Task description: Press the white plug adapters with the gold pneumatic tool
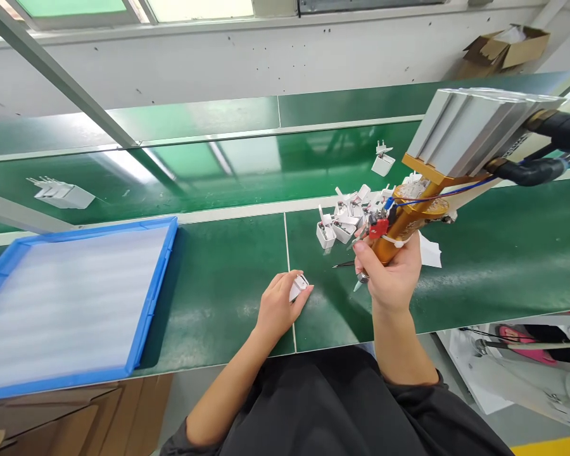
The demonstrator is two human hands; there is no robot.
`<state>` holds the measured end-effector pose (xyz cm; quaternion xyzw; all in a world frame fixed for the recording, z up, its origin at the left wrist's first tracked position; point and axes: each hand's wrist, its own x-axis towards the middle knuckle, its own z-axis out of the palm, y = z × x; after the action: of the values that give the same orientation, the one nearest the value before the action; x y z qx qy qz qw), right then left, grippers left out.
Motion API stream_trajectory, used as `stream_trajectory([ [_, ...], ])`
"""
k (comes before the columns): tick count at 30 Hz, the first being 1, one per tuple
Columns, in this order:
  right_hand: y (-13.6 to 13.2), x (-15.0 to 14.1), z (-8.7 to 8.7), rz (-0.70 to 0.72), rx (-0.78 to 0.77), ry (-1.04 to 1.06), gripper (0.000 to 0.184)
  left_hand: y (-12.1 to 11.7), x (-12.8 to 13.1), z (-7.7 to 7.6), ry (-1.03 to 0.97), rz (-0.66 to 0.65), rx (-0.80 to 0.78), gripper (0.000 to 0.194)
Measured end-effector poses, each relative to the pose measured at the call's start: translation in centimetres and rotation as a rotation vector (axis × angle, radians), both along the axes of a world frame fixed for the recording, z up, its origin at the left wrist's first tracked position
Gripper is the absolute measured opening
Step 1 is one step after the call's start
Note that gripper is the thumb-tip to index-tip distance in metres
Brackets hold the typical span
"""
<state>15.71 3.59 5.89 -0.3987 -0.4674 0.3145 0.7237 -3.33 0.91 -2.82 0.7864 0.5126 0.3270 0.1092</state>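
Note:
My left hand (276, 309) is closed round a small white charger housing (298, 288) resting on the green bench, its open side facing up. In my right hand (398, 275) is a gold-and-silver glue dispensing gun (395, 244), gripped by its body with the thumb near a lever and a red switch. Its pale teal nozzle (358, 286) points down at the bench, to the right of the housing and apart from it. Just beyond the gun lies a heap of white charger housings (344, 218), several with flaps or inner parts showing. Part of the heap is hidden behind the gun.
A blue-rimmed tray (154, 304) with a white lining lies at the left. Stacked white adapters (65, 194) and one plug charger (383, 161) sit on the back ledge. Dark tweezers (343, 264) lie near the heap. Black hoses (553, 142) trail right from the gun.

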Motion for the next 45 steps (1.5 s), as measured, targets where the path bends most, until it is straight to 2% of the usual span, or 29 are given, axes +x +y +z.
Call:
stream_trajectory([
  [3,0.0,0.2,0.0,-0.012,-0.027,-0.014,0.032,0.2,-0.2,-0.3,0.023,0.005,-0.045,0.023],
  [6,0.0,0.4,-0.1,-0.017,-0.033,-0.023,0.032,0.6,-0.7,0.2,0.156,-0.014,-0.139,0.027],
  [10,0.0,0.6,-0.1,0.0,-0.03,0.0,0.032,1.0,-1.4,1.4,0.368,-0.123,-0.256,0.044],
  [13,0.0,1.1,-0.4,0.016,-0.039,0.021,0.033,1.9,-2.3,2.0,0.401,-0.192,-0.3,0.048],
  [15,-0.1,1.6,-0.6,0.017,-0.057,0.023,0.033,3.3,-3.9,2.3,0.396,-0.086,-0.308,0.047],
  [18,-0.2,2.5,-1.0,0.014,-0.077,0.018,0.032,6.4,-7.8,2.9,0.421,0.244,-0.326,0.054],
  [20,-0.2,2.9,-1.2,0.015,-0.075,0.025,0.031,8.7,-10.9,3.2,0.454,0.414,-0.321,0.06],
  [23,-0.1,3.3,-1.4,0.016,-0.062,0.038,0.03,11.0,-14.3,3.5,0.472,0.492,-0.282,0.059],
  [25,-0.1,3.3,-1.5,0.018,-0.06,0.043,0.028,11.6,-15.2,3.7,0.476,0.52,-0.254,0.066],
  [27,0.0,3.3,-1.5,0.03,-0.06,0.047,0.027,11.6,-14.7,3.7,0.456,0.59,-0.104,0.08],
  [29,0.0,3.3,-1.6,0.045,-0.066,0.047,0.027,11.3,-12.7,3.4,0.366,0.608,0.129,0.091],
  [31,0.0,3.3,-1.5,0.044,-0.073,0.048,0.027,11.0,-9.3,2.7,0.232,0.466,0.253,0.095],
  [32,0.0,3.3,-1.5,0.038,-0.076,0.05,0.028,10.9,-7.2,2.3,0.172,0.343,0.234,0.096],
  [35,0.0,3.2,-1.5,0.021,-0.076,0.058,0.028,11.2,-0.3,0.9,0.117,-0.02,0.042,0.098],
  [36,0.0,3.3,-1.4,0.023,-0.075,0.059,0.028,11.4,1.7,0.6,0.118,-0.084,-0.016,0.098],
  [38,-0.1,3.4,-1.5,0.026,-0.069,0.058,0.027,12.0,4.7,0.4,0.127,-0.133,-0.104,0.093],
  [41,-0.3,3.7,-1.5,0.026,-0.07,0.057,0.026,12.2,5.5,1.1,0.12,-0.165,-0.177,0.082],
  [43,-0.5,3.8,-1.4,0.024,-0.082,0.056,0.026,11.2,4.1,2.1,0.09,-0.227,-0.212,0.083],
  [45,-0.8,3.8,-1.3,0.024,-0.089,0.052,0.027,9.0,1.9,3.1,0.077,-0.319,-0.272,0.088],
])
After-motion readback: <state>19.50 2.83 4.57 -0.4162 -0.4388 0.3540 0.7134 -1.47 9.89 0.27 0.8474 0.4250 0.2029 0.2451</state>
